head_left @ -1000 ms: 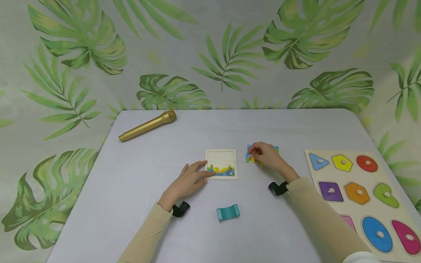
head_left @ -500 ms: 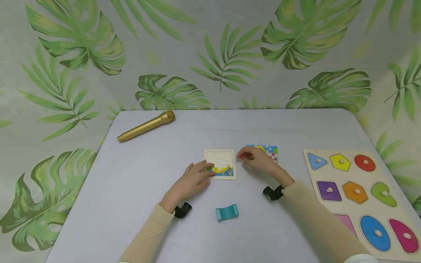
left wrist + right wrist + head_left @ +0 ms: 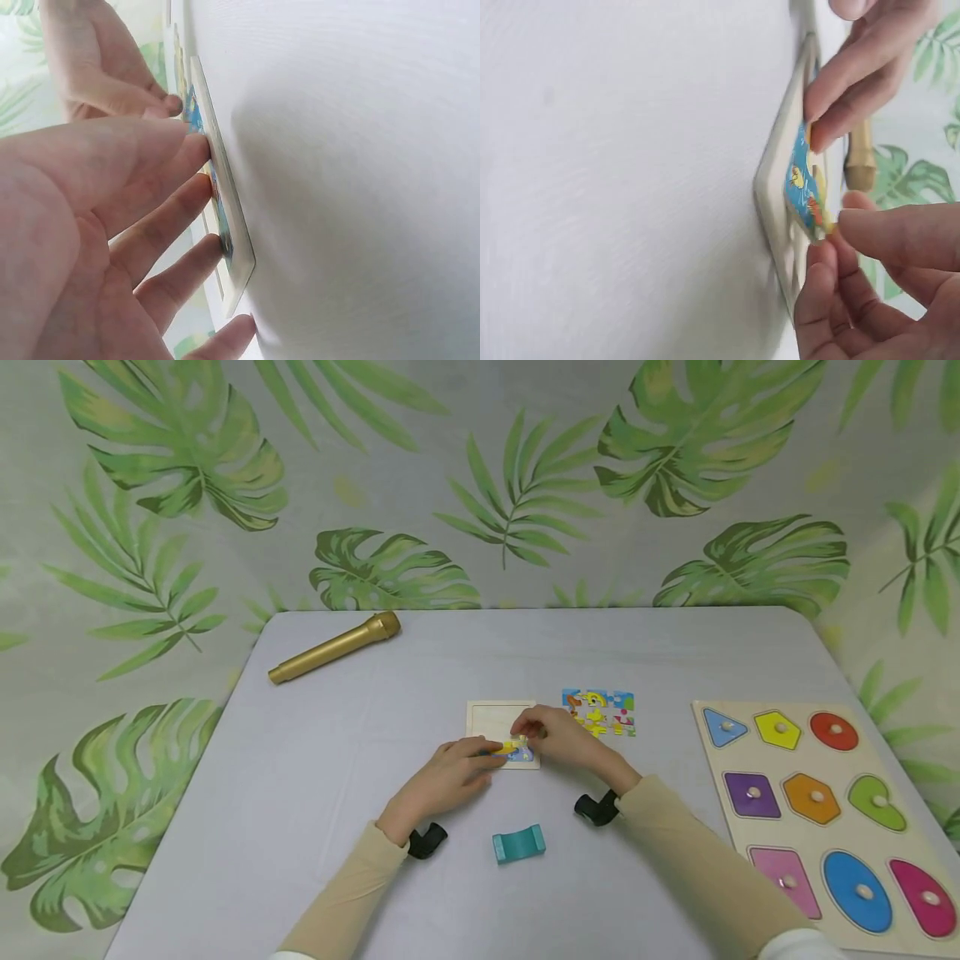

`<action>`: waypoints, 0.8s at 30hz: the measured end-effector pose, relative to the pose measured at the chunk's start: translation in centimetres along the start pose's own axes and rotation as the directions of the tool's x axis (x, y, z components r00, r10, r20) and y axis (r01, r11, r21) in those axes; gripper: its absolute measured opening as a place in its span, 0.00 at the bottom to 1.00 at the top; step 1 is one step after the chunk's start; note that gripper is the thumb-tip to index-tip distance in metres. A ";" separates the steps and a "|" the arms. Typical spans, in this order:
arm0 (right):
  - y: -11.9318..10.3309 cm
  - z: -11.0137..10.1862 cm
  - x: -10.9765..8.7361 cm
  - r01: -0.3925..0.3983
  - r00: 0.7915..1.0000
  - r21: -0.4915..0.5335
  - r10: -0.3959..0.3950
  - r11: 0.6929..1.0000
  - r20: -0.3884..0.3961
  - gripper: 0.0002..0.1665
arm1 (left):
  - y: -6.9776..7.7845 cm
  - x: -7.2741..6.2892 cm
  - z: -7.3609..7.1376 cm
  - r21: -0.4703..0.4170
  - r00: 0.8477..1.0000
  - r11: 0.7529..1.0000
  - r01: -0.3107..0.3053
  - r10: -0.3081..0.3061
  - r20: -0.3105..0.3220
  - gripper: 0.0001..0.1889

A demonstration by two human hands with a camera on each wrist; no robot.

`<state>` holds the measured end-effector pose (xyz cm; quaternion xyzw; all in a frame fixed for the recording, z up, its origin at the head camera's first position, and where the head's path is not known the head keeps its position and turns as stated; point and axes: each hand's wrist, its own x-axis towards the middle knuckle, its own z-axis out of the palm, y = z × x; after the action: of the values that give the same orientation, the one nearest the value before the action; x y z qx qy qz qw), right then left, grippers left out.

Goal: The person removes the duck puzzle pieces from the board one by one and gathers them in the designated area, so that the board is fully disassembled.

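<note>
In the head view, the right hand (image 3: 558, 737) has left the loose pieces (image 3: 596, 699), where it was a second ago, and is now over the right side of the tray (image 3: 491, 720); those pieces, partly covered before, now show. The left hand (image 3: 450, 772) has slid a little rightward, its fingers laid out across the tray and hiding the left end of the picture strip (image 3: 517, 753). The sleeve (image 3: 675, 843) has moved off the pink shape (image 3: 786, 882) it overlapped; the board's right edge is cut off. In the left wrist view, the tray is almost edge-on, the left fingertips resting along it unclenched, and the right hand's grasp is hard to make out. In the right wrist view, the right thumb and fingers pinch a yellowish piece (image 3: 822, 196) at the tray's strip; its outline is mostly hidden, and whether it is seated cannot be told.
</note>
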<state>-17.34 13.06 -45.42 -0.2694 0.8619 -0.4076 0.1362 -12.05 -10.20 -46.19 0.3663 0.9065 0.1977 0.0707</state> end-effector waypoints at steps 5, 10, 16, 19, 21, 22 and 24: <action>0.0 0.1 -0.1 0.003 1.000 0.050 -0.001 0.999 -0.030 0.14 | 0.0 0.0 0.0 0.002 1.000 1.000 -0.006 0.006 -0.002 0.18; 0.2 0.5 -0.3 0.004 1.000 -0.004 -0.004 1.000 -0.013 0.12 | -0.1 -0.1 0.0 -0.014 1.000 1.000 -0.004 0.004 -0.003 0.18; 0.2 -0.5 -1.1 -0.009 0.999 0.029 0.010 1.000 -0.042 0.12 | -0.1 0.0 0.0 -0.043 1.000 0.999 0.005 -0.005 -0.001 0.18; 0.4 -1.7 -1.7 -0.020 0.997 0.031 0.022 0.999 -0.080 0.10 | -0.1 -0.1 0.1 -0.046 1.000 0.999 0.009 -0.009 -0.002 0.18; 0.8 -2.7 -2.4 -0.047 0.994 0.031 0.050 0.998 -0.093 0.09 | -0.1 -0.1 0.2 -0.047 1.000 0.999 0.012 -0.012 -0.003 0.18; 1.0 -3.1 -2.8 -0.065 0.993 0.033 0.068 0.997 -0.100 0.09 | -0.1 -0.1 0.2 -0.049 1.000 0.999 0.013 -0.013 -0.004 0.18; 1.6 -4.1 -3.8 -0.102 0.989 0.044 0.106 0.994 -0.104 0.08 | -0.1 -0.1 0.2 -0.054 1.000 0.998 0.014 -0.015 -0.005 0.18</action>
<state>-16.69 18.68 -43.99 -0.1993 0.8727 -0.4302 0.1166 -12.02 -10.25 -46.47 0.3572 0.9037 0.2223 0.0796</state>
